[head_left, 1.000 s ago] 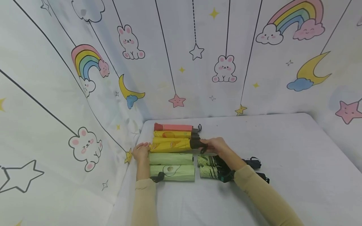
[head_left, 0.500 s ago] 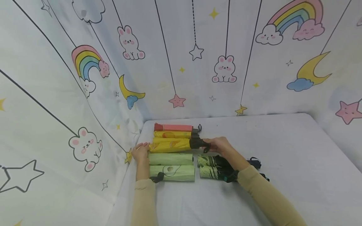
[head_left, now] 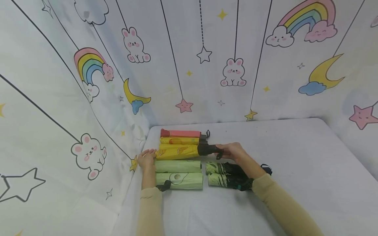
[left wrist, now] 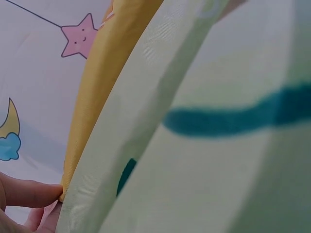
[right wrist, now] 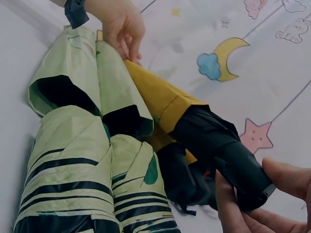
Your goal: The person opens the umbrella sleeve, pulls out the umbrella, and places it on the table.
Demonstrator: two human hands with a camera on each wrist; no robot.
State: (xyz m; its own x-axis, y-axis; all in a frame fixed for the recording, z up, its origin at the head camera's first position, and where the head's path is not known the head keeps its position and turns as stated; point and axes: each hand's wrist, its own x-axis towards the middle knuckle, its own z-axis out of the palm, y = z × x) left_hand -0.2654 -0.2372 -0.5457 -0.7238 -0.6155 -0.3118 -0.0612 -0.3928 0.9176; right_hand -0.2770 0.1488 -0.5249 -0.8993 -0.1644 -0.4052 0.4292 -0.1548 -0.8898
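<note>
A yellow umbrella cover with orange prints lies crosswise between my hands. My left hand pinches its left end, thumb against the fabric in the left wrist view. From its open right end sticks the black end of a folded umbrella. Thumb and fingers of my right hand hold the tip of that black handle. Directly in front lie two light green covers, the rear one plain on top, the nearer one with an avocado print. The black openings of both show in the right wrist view.
Two folded green-and-black umbrellas lie right of the green covers, partly under my right forearm. Behind the yellow cover are another yellow umbrella and a red one. White cloth covers the table; a printed curtain hangs behind.
My right hand has moved to the right with the black handle, and more of the black umbrella end shows outside the yellow cover. The left hand has stayed in place.
</note>
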